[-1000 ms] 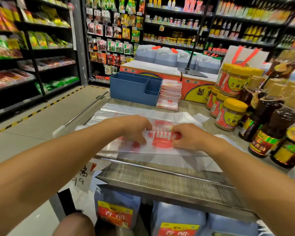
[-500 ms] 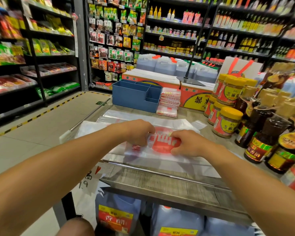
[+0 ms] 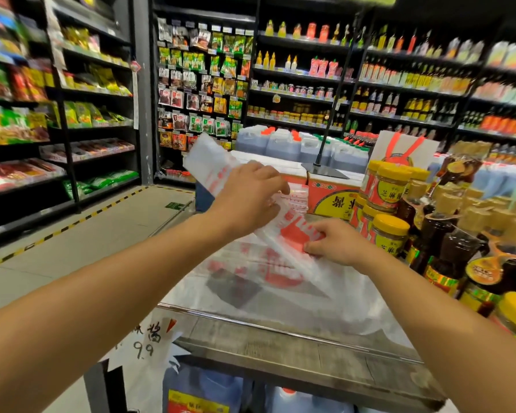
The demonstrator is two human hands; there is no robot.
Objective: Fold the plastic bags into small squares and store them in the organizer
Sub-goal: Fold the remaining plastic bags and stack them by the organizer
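A long folded strip of clear plastic bag (image 3: 212, 166) with red print slants up from the table towards the far left. My left hand (image 3: 248, 198) grips it near its middle, raised above the table. Low on the right, my right hand (image 3: 337, 244) pinches the strip's near end by the red logo. More flat plastic bags (image 3: 280, 281) lie spread on the table under both hands. The blue organizer (image 3: 201, 199) is almost wholly hidden behind my left hand and the strip. A stack of folded bags (image 3: 298, 198) peeks out beside it.
Jars with yellow lids (image 3: 389, 234) and dark sauce bottles (image 3: 447, 254) crowd the table's right side. Orange boxes (image 3: 334, 198) and large jugs (image 3: 280, 144) stand behind. The table's metal rail (image 3: 280, 326) runs along the near edge. Shop shelves (image 3: 87, 93) line the aisle at left.
Both hands were pressing the bag flat on the table. Now my left hand has lifted the folded strip up and away to the far left, while my right hand keeps hold of the near end.
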